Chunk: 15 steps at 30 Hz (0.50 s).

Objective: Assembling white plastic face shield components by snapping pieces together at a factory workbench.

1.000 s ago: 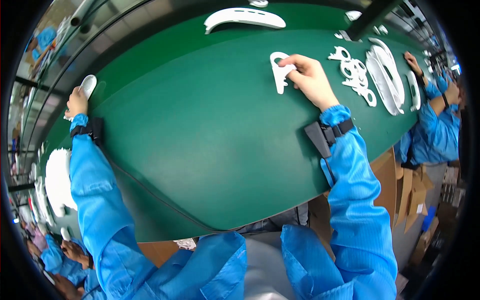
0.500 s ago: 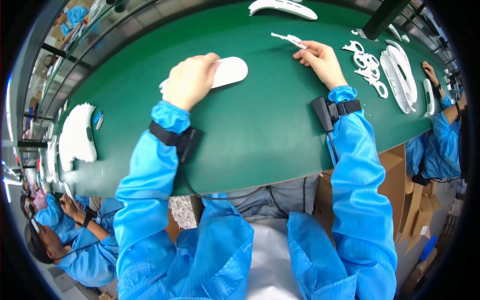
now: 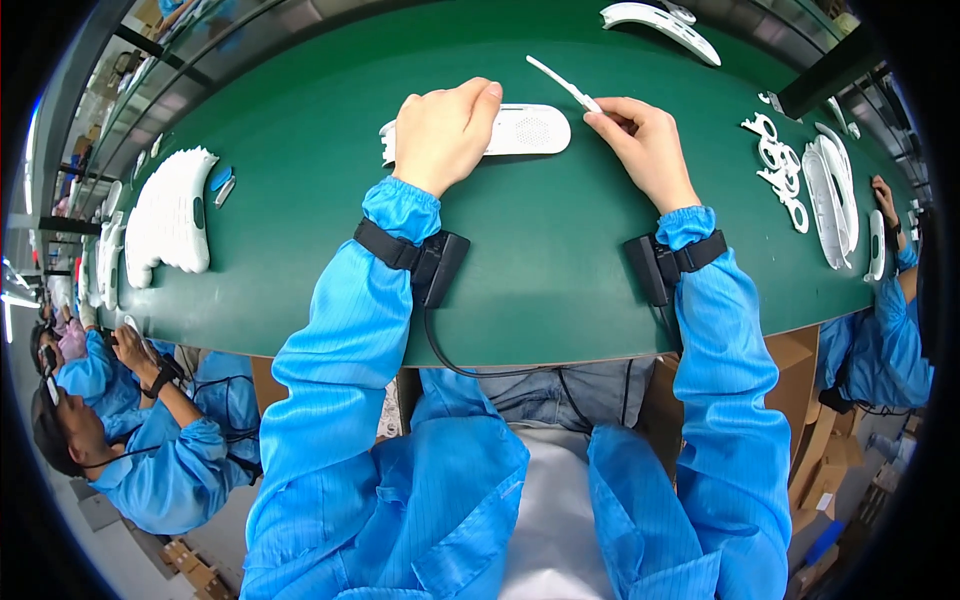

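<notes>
My left hand [image 3: 448,135] is wrapped over a white plastic shell [image 3: 535,128], long with a rounded right end and a patch of small holes. Its middle is hidden under my fingers, and its notched left end [image 3: 388,143] shows past the hand. Just to the right, my right hand [image 3: 640,142] pinches a slim white plastic strip [image 3: 563,82] between thumb and fingers. The strip's thin end points up and to the left, above the shell. Strip and shell look apart.
Left on the green table [image 3: 520,270] lies a stack of white shells [image 3: 170,220], beside a small blue-and-white tool [image 3: 222,187]. White ring-shaped parts [image 3: 780,165] and long shells [image 3: 832,195] lie right, near a dark post [image 3: 830,72]. A curved white part [image 3: 662,28] lies far back. Co-workers sit at both sides.
The shell has moved right with my left hand and lies more level, its holes now visible. The strip in my right hand points more upward, and the hands are closer together. The view has shifted.
</notes>
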### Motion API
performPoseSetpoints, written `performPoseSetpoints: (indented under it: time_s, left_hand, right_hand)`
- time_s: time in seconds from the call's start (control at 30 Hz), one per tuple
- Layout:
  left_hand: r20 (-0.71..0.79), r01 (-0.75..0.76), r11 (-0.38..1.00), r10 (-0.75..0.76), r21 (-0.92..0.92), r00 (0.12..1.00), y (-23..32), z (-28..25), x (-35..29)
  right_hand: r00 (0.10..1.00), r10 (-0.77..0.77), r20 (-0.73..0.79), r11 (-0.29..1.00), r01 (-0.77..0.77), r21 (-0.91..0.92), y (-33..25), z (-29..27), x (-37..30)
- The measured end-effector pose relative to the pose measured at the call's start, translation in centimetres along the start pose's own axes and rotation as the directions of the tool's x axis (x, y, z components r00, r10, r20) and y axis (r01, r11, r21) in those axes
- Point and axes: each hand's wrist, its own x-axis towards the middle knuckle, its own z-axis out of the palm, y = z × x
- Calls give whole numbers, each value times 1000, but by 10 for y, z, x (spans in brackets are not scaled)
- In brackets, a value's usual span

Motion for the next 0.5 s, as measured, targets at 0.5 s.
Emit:
performPoseSetpoints:
  time_s: [0.5]
  left_hand:
    - [-75, -325, 945, 323, -24, 943, -7, 0, -9]
  right_hand:
    - [900, -427, 88, 862, 435, -261, -16, 11, -14]
